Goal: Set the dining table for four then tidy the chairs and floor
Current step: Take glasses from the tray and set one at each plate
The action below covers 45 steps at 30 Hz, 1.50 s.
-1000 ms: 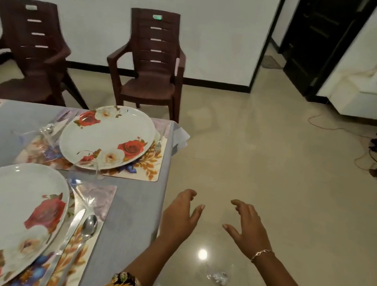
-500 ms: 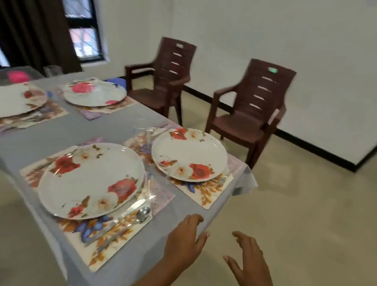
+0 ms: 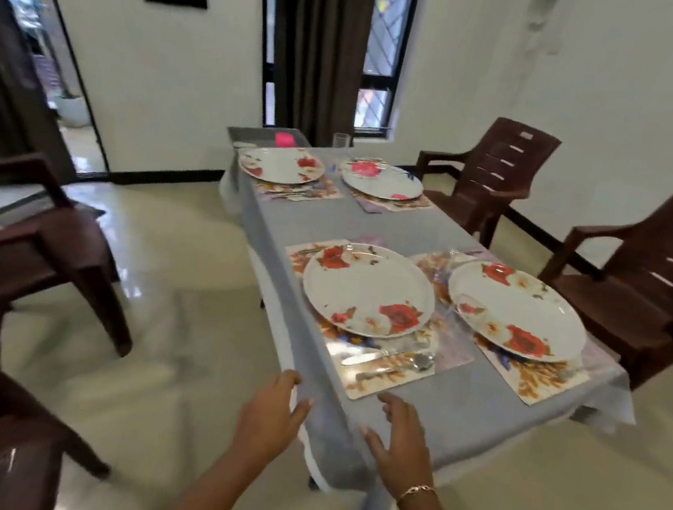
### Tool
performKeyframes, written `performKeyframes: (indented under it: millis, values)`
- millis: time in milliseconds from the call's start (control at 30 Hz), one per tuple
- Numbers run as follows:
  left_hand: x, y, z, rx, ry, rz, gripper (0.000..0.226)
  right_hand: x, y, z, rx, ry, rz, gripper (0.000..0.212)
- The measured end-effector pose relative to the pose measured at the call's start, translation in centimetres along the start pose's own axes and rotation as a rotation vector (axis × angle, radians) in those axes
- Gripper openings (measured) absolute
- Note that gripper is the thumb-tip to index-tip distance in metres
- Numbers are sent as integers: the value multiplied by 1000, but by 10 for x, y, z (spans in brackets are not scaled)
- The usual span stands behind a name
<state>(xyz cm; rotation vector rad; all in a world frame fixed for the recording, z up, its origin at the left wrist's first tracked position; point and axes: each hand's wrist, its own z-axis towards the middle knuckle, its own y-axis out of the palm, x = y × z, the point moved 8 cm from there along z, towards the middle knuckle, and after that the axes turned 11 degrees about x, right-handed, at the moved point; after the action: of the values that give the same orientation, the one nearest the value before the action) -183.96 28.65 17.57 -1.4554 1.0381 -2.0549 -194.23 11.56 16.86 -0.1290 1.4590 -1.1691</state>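
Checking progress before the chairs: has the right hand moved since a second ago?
Yes. The right hand moved from over the floor to over the table corner.

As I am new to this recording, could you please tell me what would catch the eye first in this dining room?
The grey-clothed table, laid with four rose-patterned plates on mats, dominates the middle; the nearest plate has a knife and spoon beside it. Dark brown chairs stand apart from it on both sides. The left hand and right hand hover open at the near corner.
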Motion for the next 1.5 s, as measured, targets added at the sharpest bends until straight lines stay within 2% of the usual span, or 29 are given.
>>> performKeyframes:
  millis: [167,267,467,800,1133,1500]
  values:
    - [-73,-46,21,121,-136,13,33,-61,61,26,-105,-84,14,47]
    - [-107,-66,51,153,-158,2,31,-91,102,49,-158,-89,23,55]
    - [-169,-100,138,121,-100,40,35,-153,187,119,-160,-99,-4,43]
    - [-243,-134,281,33,-57,93,38,-227,296,233,-165,-64,-37,41]
    - [-314,-118,489,-29,-72,128,37,-281,419,424,-185,-126,3,40]
    - [-384,-152,727,-13,-117,209,40,-357,537,648,-185,-167,40,41]
